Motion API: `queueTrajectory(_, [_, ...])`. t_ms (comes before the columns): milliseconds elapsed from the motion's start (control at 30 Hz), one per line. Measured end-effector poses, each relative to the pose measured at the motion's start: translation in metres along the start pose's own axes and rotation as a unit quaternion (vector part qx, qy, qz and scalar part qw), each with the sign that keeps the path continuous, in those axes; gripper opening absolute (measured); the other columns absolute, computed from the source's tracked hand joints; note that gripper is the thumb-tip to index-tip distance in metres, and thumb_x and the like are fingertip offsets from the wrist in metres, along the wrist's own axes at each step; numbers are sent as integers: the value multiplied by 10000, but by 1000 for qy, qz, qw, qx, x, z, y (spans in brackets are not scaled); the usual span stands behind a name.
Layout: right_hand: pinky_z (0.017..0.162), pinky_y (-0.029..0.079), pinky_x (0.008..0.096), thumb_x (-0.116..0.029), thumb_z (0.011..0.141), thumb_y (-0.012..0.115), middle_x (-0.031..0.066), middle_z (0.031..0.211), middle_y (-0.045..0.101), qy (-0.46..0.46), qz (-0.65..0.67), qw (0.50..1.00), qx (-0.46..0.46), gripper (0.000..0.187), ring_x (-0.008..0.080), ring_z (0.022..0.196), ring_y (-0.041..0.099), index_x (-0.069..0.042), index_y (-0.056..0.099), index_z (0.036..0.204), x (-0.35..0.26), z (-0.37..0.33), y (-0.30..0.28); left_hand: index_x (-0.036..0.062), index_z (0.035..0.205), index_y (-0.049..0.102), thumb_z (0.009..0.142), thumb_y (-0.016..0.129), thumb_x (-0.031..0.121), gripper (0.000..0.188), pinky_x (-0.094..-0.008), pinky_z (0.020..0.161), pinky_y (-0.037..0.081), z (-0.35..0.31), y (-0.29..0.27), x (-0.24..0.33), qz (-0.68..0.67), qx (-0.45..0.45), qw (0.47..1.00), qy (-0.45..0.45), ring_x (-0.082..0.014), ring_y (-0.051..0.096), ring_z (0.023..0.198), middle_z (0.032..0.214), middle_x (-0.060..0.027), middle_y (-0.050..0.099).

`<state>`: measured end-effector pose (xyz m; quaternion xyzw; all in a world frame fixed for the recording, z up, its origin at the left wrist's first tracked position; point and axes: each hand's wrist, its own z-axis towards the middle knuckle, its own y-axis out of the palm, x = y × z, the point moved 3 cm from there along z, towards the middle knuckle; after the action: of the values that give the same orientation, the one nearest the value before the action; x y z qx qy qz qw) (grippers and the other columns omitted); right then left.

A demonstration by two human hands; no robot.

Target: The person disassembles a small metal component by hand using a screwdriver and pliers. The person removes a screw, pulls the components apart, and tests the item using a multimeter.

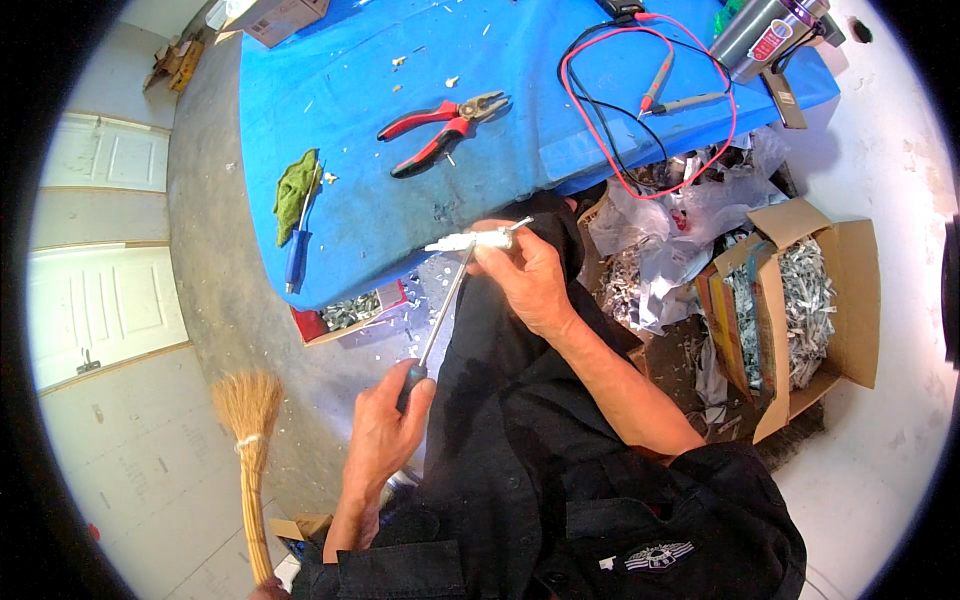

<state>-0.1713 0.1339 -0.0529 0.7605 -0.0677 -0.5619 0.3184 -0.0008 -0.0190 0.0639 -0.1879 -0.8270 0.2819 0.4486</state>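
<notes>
My left hand (385, 425) is closed round the dark handle of a screwdriver (443, 318). Its long metal shaft slants up to the right, and the tip meets a small white elongated part (462, 242). Pinched between the thumb and fingers of my right hand (530, 275), that part sits just off the near edge of the blue-covered table (350, 150). A thin metal end pokes out past my right fingers. What kind of part it is, I cannot make out. Beyond my hands, red-and-black pliers (440, 130) lie on the table with their handles spread.
A blue-handled screwdriver (297, 255) rests by a green cloth (294, 195). Red and black test leads (655, 85) curl near a steel tumbler (765, 40). At right stands an open carton (850, 290) of metal strips; at left, a straw broom (250, 430).
</notes>
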Motion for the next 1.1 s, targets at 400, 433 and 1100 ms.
queueTrajectory(400, [814, 570, 269, -71, 1019, 637, 55, 1031, 685, -44, -32, 998, 35, 226, 104, 883, 667, 30, 626, 1221, 2, 4, 5, -18, 1234, 635, 1042, 591, 178, 278, -306, 529, 481, 5, 27, -4, -97, -16, 995, -18, -117, 611, 583, 734, -72, 669])
queueTrajectory(433, [807, 569, 268, -75, 1019, 637, 53, 1022, 684, -44, -40, 997, 39, 223, 104, 874, 668, 26, 627, 1218, 3, 4, 4, -19, 1222, 638, 1029, 615, 173, 273, -342, 550, 494, 6, 29, -4, -64, 8, 998, 12, -212, 642, 615, 740, -122, 677])
queueTrajectory(1100, [780, 603, 282, -142, 1053, 600, 51, 1093, 655, -47, -11, 999, 23, 225, 89, 928, 648, -12, 600, 1237, 3, 8, 0, 17, 1262, 615, 1040, 618, 196, 286, -311, 486, 459, 16, 41, -23, -100, 20, 993, 57, -142, 606, 591, 720, -76, 619])
